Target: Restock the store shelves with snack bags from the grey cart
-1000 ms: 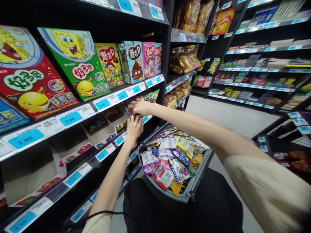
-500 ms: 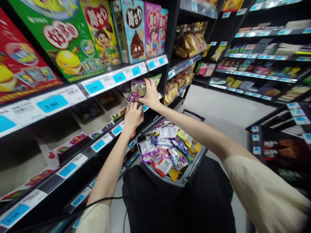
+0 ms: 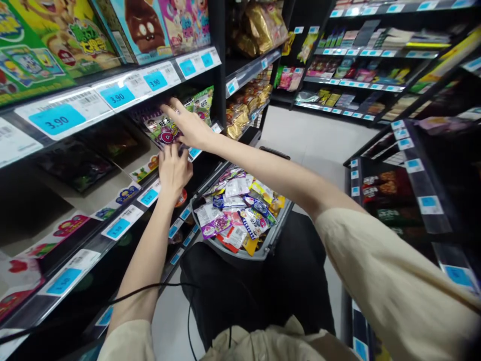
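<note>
A purple candy packet stands at the front of a low shelf compartment, under the ledge with blue price tags. My right hand grips it from the right, fingers over its upper part and thumb lower down. At its bottom edge, the curled fingers of my left hand hold the same packet; their tips are partly hidden. Right beside it is a green candy packet in the same row. Below my right forearm, a grey basket is heaped with mixed candy packets.
Boxed snacks line the shelf above. Cardboard display trays sit left of my hands. Gold-wrapped bags fill the neighbouring shelves. Another rack stands close on the right. A thin black cable crosses my left forearm.
The view has shifted, so shelf and basket appear further left and higher. Both hands stay at the purple packet, which now sits further back against the others in its row.
</note>
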The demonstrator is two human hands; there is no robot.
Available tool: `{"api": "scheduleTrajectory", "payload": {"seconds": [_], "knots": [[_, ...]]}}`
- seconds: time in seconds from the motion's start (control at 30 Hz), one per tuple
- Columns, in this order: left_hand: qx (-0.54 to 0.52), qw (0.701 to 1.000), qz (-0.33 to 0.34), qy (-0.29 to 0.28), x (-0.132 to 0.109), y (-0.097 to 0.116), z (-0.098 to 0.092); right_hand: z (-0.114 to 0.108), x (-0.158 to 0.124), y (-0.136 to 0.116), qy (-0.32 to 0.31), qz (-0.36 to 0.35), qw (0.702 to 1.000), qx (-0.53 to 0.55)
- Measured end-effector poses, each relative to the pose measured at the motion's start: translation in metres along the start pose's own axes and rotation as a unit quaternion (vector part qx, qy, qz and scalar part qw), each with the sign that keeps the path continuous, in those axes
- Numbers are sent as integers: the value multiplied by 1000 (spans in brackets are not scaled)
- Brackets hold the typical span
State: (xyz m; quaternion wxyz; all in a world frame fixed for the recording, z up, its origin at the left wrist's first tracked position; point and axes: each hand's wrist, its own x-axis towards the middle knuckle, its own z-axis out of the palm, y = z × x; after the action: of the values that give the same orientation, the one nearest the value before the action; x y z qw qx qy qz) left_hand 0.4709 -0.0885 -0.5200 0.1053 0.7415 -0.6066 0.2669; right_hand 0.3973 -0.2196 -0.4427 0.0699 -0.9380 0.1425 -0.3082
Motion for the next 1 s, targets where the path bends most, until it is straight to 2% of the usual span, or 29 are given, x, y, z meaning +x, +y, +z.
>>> {"api": "scheduleTrajectory", "payload": {"seconds": [0.1, 0.2, 0.27, 0.37, 0.43, 0.5, 0.6, 0.7, 0.8, 0.9, 1.0], "knots": [[3, 1000, 22, 19, -2, -2, 5, -21, -49, 1, 11, -39, 999, 28], [1, 996, 82, 39, -2, -7, 14, -36, -125, 17, -11, -27, 999, 34], [-11, 990, 136, 25, -1, -9, 21, -39, -182, 34, -57, 27, 998, 17], [-32, 977, 211, 2, -2, -9, 25, -31, -264, 61, -104, 167, 980, -2], [-32, 975, 221, 7, -8, -8, 22, -20, -307, 77, -148, 221, 964, -24], [-23, 981, 189, 26, -19, -8, 13, -9, -338, 90, -193, 231, 952, -54], [16, 996, 68, 60, -40, -13, -11, 4, -361, 103, -235, 235, 941, -68], [82, 993, -53, 74, -54, -23, -37, 8, -362, 109, -261, 245, 930, -83], [121, 987, -97, 40, -55, -34, -53, 5, -353, 110, -254, 258, 924, -122], [129, 987, -97, -5, -53, -40, -55, -5, -343, 110, -193, 282, 927, -153], [124, 990, -65, 1, -55, -42, -48, -22, -329, 106, -67, 299, 943, -128]]}}
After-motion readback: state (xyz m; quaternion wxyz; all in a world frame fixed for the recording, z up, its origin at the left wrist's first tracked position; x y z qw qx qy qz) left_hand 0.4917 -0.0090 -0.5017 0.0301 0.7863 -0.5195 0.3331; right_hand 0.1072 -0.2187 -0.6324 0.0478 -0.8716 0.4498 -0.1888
